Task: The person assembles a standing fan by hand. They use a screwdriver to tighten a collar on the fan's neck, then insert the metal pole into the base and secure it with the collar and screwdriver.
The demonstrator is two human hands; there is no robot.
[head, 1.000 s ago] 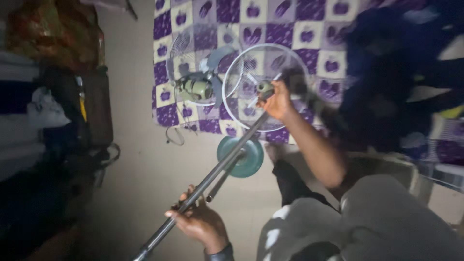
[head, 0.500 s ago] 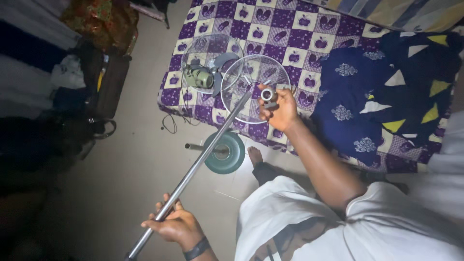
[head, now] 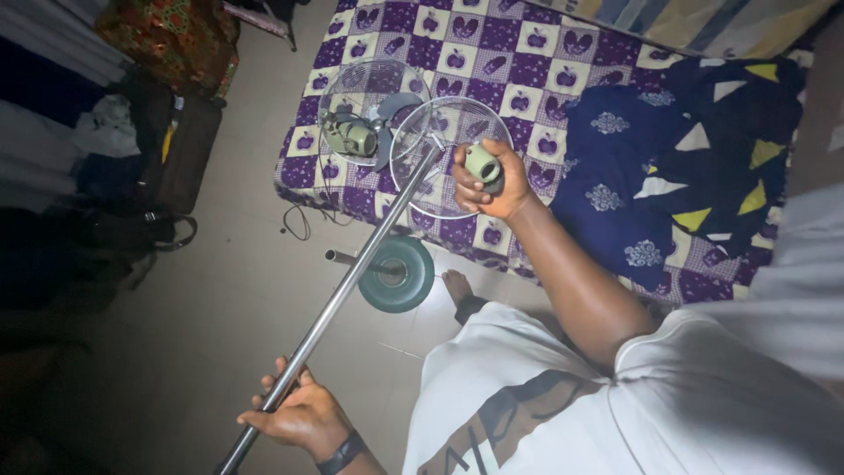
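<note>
My left hand (head: 299,415) was wrapped around the lower end of the pole (head: 352,280), which slanted up across the floor toward the bed (head: 527,53). My right hand (head: 485,183) was clenched on a small green collar (head: 483,163), held just beside the pole's upper tip. Behind it on the bed lay a wire grille (head: 444,154), and next to that the fan motor (head: 350,136) in its other grille. The round base (head: 397,274) sat on the floor below, near my foot (head: 457,286).

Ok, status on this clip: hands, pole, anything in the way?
Left hand gripping pole low. Right hand closed on small green collar near pole tip. Round base on floor under pole; fan guards beyond on bed.
</note>
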